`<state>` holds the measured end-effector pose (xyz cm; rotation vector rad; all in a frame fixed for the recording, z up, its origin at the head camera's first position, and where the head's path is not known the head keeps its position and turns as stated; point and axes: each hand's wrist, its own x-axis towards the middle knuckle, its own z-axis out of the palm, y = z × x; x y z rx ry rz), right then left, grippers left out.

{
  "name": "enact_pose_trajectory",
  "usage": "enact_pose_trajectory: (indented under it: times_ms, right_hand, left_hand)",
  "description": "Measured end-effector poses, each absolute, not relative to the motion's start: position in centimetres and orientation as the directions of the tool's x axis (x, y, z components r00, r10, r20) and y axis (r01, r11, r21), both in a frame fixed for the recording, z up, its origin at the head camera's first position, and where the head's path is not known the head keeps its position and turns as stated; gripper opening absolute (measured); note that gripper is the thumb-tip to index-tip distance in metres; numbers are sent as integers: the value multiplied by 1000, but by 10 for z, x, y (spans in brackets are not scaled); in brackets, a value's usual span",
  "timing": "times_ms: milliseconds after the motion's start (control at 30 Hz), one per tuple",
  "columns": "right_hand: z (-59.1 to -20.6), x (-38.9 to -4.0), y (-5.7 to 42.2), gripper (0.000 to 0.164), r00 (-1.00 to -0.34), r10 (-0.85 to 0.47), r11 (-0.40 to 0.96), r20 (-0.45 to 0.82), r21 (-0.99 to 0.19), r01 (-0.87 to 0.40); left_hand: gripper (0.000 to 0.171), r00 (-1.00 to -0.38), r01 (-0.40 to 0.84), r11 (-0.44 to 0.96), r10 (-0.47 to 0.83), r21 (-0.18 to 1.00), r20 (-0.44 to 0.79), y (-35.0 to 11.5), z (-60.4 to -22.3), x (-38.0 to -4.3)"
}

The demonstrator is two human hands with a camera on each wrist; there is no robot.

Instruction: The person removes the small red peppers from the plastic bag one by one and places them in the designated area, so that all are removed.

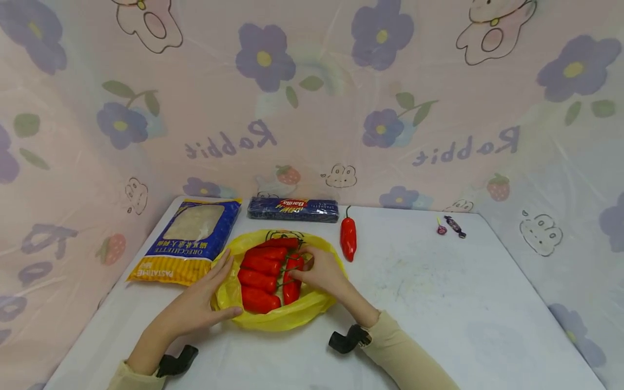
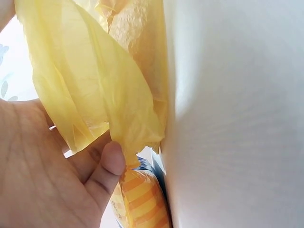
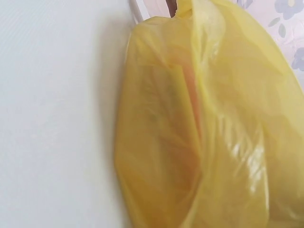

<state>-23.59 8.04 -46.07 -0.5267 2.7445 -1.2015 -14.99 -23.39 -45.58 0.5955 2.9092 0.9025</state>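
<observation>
Six or so red peppers (image 1: 257, 280): inside yellow bag (image 1: 273, 325); most lie side by side, stems toward bag's R, w/ a crosswise pepper (image 1: 292, 292) by those stems.
R hand (image 1: 324, 271): in bag's R half; thumb & fingers curled in, pinching crosswise pepper nr its far end, it seems; R wrist cam shows just bag plastic, so exact contact unclear.
L hand (image 1: 202, 298): at bag's L edge; fingers long, well apart from thumb, pressed to the rim; no pepper in it.
Pepper handling: prob. light, firm, slick-skinned; stem likely weak, so best held mid-body or just under stem, thumb opp. fingers.
Bag handling: thin, floppy, prob. v. light; could sag or slide if unsupported, so take by rim.
Loose pepper (image 1: 348, 238): outside bag, just off its far R side, stem pointing away.
Pasta: orecchiette pack (image 1: 195, 244) close by bag's L; spaghetti pack (image 1: 292, 210) beyond bag.
Sweets: lollipop (image 1: 441, 229) & wrapped candy (image 1: 455, 226), nr each other, well R of bag.
</observation>
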Motion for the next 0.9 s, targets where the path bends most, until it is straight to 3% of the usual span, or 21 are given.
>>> enact_pose_trajectory:
  times_ms: [700,900]
  right_hand:
    - [-468,-231,71,47,-931,-339,635,137,-696,-334]
    - [-470,-232,70,45,-940,-323,584,111,-758,-290]
  left_hand:
    - [110,-928,347,760,364,549,82,-234,-458,-150]
    - [110,-929,343,764,362,547,76,-234,-458,-149]
